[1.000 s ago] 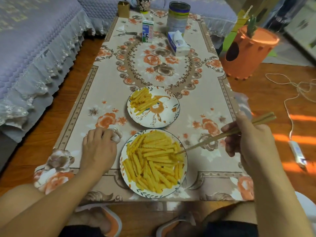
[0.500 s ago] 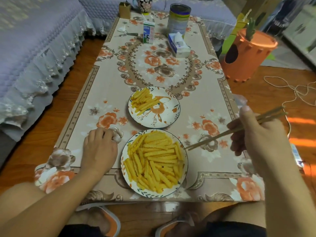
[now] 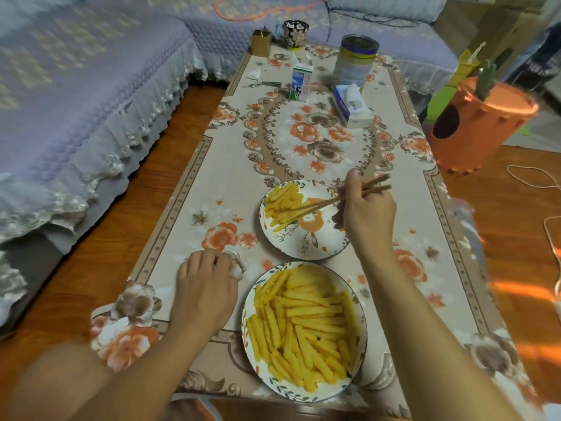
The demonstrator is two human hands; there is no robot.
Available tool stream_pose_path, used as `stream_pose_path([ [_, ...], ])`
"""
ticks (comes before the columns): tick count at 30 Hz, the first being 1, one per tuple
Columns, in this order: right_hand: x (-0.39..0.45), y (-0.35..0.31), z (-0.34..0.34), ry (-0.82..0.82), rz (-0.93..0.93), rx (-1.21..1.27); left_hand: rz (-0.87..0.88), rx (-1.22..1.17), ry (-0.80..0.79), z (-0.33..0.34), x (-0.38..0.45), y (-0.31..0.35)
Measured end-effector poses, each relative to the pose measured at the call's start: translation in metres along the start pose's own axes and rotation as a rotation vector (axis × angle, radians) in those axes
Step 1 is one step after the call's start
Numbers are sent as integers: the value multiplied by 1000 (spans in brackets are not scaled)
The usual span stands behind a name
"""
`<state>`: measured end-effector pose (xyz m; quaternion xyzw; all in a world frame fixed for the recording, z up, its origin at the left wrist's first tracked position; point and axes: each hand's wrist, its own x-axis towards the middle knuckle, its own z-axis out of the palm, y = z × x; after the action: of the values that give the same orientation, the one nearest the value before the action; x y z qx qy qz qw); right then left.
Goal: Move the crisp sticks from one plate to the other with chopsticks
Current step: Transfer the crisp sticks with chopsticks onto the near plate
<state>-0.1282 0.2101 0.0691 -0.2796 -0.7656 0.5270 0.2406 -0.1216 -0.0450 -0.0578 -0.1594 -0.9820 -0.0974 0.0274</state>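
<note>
The head view shows 2 plates on a floral tablecloth [image 3: 303,141]: the near plate [image 3: 359,332], at 6 o'clock of the table, is heaped with crisp sticks [image 3: 303,326], and the far plate [image 3: 318,247], just beyond it toward 12 o'clock, carries a smaller pile [image 3: 282,205] on its 10 o'clock side. The right hand [image 3: 367,214] hovers over the far plate's 3 o'clock edge, fingers curled around the chopsticks [image 3: 331,202], whose tips reach into that smaller pile; whether a stick sits between the tips I cannot tell. The left hand [image 3: 206,287] rests at 9 o'clock of the near plate, fingers curled over a crumpled tissue [image 3: 238,264]. The likely trouble: the sticks look brittle and slippery, so too firm a squeeze could snap one, and too loose a pinch could drop it on the cloth between the plates.
</note>
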Motion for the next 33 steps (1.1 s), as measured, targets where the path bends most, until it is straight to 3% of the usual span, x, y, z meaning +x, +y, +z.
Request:
stream_pose_path([
  [7,7,13,-13,65,94,49,-12,25,-60,-1,1,-3],
  [19,13,26,-57,126,0,-2,-9,10,-37,-2,0,0],
  [29,26,30,-37,-77,-127,-177,-13,9,-35,0,1,-1],
  [33,22,19,-46,-37,-114,-93,-17,5,-31,0,1,0],
])
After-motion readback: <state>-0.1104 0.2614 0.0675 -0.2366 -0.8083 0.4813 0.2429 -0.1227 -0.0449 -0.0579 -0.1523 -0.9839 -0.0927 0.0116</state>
